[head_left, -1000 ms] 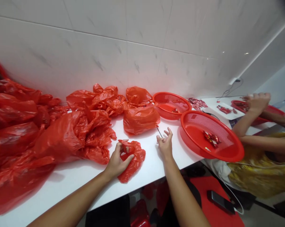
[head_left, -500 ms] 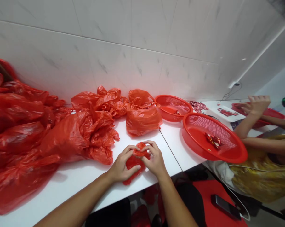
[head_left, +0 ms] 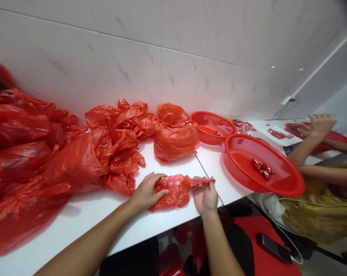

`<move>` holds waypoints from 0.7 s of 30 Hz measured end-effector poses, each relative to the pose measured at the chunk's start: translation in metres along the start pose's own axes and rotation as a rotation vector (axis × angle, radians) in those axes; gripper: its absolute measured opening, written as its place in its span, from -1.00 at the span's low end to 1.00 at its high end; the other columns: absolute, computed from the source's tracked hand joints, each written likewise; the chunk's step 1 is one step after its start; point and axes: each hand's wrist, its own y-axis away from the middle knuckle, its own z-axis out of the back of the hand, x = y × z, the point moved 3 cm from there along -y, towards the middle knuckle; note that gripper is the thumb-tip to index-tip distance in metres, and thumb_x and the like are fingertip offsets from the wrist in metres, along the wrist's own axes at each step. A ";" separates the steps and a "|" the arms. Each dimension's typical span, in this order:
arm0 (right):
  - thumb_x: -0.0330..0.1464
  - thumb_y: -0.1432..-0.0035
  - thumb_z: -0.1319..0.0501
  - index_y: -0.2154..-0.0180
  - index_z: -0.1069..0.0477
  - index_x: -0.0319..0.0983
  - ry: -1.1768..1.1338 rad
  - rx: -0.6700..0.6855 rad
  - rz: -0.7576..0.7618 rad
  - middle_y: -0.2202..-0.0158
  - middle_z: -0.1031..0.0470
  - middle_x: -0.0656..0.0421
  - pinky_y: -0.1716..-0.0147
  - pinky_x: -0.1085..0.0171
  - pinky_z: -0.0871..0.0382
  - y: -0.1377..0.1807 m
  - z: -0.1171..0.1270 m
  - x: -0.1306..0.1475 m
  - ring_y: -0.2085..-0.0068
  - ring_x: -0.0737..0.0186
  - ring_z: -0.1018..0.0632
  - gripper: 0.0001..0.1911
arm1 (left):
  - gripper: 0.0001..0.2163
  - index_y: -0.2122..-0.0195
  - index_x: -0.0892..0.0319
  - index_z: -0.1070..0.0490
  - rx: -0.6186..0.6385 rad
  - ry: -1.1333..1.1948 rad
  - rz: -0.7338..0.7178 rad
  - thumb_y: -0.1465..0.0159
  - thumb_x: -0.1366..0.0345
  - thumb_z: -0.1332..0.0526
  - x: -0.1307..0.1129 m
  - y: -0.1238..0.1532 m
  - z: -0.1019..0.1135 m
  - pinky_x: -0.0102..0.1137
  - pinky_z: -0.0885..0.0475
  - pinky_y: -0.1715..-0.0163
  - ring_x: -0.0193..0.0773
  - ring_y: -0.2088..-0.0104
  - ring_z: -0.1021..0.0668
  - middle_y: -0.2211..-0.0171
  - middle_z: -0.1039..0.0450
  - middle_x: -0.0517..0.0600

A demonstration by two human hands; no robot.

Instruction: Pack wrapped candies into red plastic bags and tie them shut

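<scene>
A pale, marbled wall [head_left: 161, 57] closes off the back of the white bench [head_left: 175, 166], whose front edge slants up toward the right. A heap of red plastic bags [head_left: 20, 153] crowds the left end, with a bulging crumpled bag [head_left: 78, 161] at its inner side. At the right, beyond the corner of the bench, sits another person [head_left: 317, 211] in yellow, arms raised over the far end. The large red basket [head_left: 236, 176] stands near the front edge, its rim reaching past it; a smaller red basket [head_left: 208, 138] touches it behind. Left of that is an upright red bag [head_left: 176, 142].

Bare bench runs in front of the upright bag and along the front edge, and a dark seam [head_left: 203, 166] crosses the free strip between the right hand and the large basket. Just inside the front edge lies the small red bag [head_left: 175, 193]. The left hand [head_left: 148, 191] grips its left end between thumb and fingers; the right hand [head_left: 204, 197] pinches its twisted neck, pulled out sideways. Something paler seems to show through the film, too blurred to name. Shiny wrapped pieces [head_left: 262, 168] lie inside the large basket.
</scene>
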 end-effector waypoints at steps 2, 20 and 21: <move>0.05 -0.25 -0.30 0.54 -0.42 -0.19 -0.037 -0.010 0.001 0.44 -0.49 0.20 0.25 0.24 -0.44 0.001 0.003 0.002 0.32 0.23 -0.53 -0.48 | -0.70 -0.07 0.10 -0.48 -0.067 0.020 0.010 -0.31 0.23 -0.28 0.000 -0.001 0.006 -0.04 -0.49 -0.15 0.00 -0.05 -0.61 -0.02 -0.59 0.06; 0.27 -0.27 -0.07 -0.15 -0.40 -0.12 0.040 0.074 0.097 0.02 -0.65 -0.07 0.13 0.01 -0.53 0.027 -0.015 0.025 0.07 -0.04 -0.66 -0.28 | -0.91 0.33 0.09 -0.44 -0.351 -0.037 -0.479 -0.19 0.35 -0.34 -0.028 0.013 0.032 -0.06 -0.52 -0.08 -0.01 -0.01 -0.61 0.13 -0.56 0.09; 0.28 -0.25 -0.08 -0.14 -0.41 -0.13 0.056 0.104 0.129 0.01 -0.65 -0.08 0.01 -0.07 -0.50 0.027 -0.018 0.029 0.00 -0.07 -0.65 -0.26 | -0.93 0.34 0.07 -0.45 -0.247 -0.034 -0.536 -0.22 0.33 -0.34 -0.035 0.017 0.028 -0.01 -0.48 -0.17 0.01 -0.06 -0.61 0.08 -0.59 0.09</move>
